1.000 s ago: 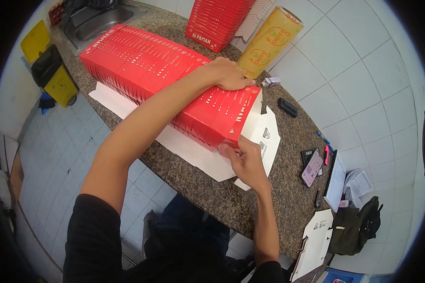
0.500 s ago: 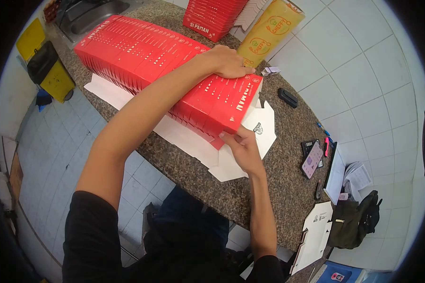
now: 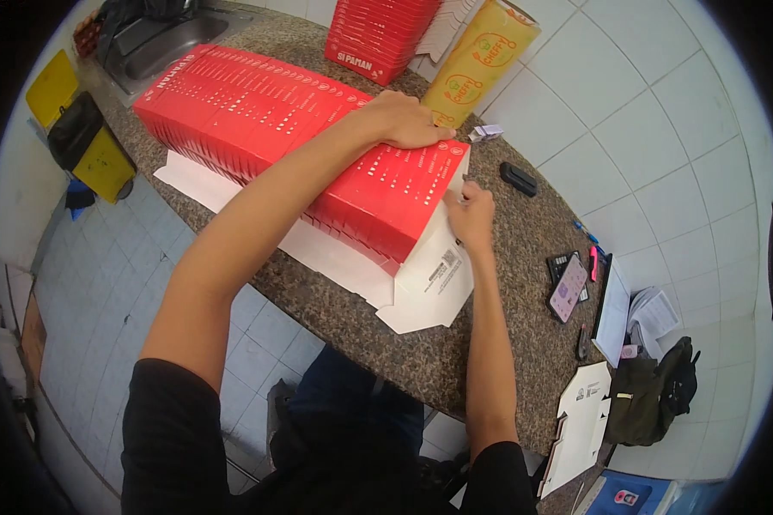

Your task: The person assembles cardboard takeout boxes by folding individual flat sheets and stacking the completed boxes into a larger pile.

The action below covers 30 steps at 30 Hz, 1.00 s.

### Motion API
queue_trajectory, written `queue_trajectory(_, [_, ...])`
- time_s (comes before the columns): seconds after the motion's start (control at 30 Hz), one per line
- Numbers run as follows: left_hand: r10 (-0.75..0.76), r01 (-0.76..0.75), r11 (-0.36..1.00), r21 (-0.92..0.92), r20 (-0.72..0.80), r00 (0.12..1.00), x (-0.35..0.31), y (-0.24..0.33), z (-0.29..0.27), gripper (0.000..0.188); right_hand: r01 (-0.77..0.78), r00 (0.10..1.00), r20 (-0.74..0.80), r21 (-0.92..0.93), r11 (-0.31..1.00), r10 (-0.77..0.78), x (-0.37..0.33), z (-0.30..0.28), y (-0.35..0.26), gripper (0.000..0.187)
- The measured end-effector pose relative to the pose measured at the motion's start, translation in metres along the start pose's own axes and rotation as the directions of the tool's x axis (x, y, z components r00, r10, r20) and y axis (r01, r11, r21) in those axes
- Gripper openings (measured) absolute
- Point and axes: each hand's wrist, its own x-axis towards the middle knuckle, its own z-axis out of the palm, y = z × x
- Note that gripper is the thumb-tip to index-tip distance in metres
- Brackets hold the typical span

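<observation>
A long row of nested red cardboard food boxes [image 3: 258, 107] lies across the counter, its near end toward the right. My left hand [image 3: 404, 120] holds the top far edge near that end, thumb stretched along the top and the other fingers partly hidden. At the open end, my right hand [image 3: 472, 213] is closed at the far corner, fingers curled against the edge of a white cardboard box blank [image 3: 429, 292]. What the right fingertips pinch is partly hidden. White cardboard also sticks out under the row along its near side.
More stacked red boxes [image 3: 378, 39] and a yellow printed paper roll or sleeve [image 3: 477, 64] stand by the wall. A black case [image 3: 520, 178], a phone [image 3: 567, 292] and another white blank [image 3: 580, 421] lie to the right. A sink [image 3: 167, 39] is far left.
My right hand has moved from the lower corner of the boxes' end up to the far corner. The white flap there has shifted and shows different print. My left hand stays on the row.
</observation>
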Motion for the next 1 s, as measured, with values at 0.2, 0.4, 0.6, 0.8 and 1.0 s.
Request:
queue_trajectory(0.2, [0.006, -0.007, 1.000, -0.021, -0.044, 0.999, 0.004, 0.006, 0.001, 0.078, -0.005, 0.995, 0.088, 0.540, 0.842, -0.051, 0.004, -0.005, 0.002, 0.020])
queue_trajectory(0.4, [0.008, -0.008, 0.999, -0.034, -0.013, 1.000, -0.001, 0.002, -0.001, 0.078, -0.236, 0.959, 0.257, 0.472, 0.849, 0.123, 0.007, -0.010, -0.008, 0.021])
queue_trajectory(0.6, [0.031, -0.031, 0.999, -0.013, -0.026, 0.999, 0.002, 0.002, -0.001, 0.079, 0.070, 0.993, 0.057, 0.430, 0.900, -0.104, 0.014, 0.011, 0.000, 0.024])
queue_trajectory(0.8, [0.012, -0.014, 0.999, -0.042, -0.047, 0.999, 0.002, 0.002, 0.000, 0.083, -0.028, 0.945, -0.009, 0.994, 0.108, 0.327, 0.038, 0.021, -0.032, 0.080])
queue_trajectory(1.0, [0.050, -0.051, 0.998, -0.045, -0.021, 0.999, 0.001, 0.002, -0.002, 0.082, -0.100, 0.984, 0.109, 0.993, -0.069, 0.143, 0.066, 0.053, -0.043, 0.096])
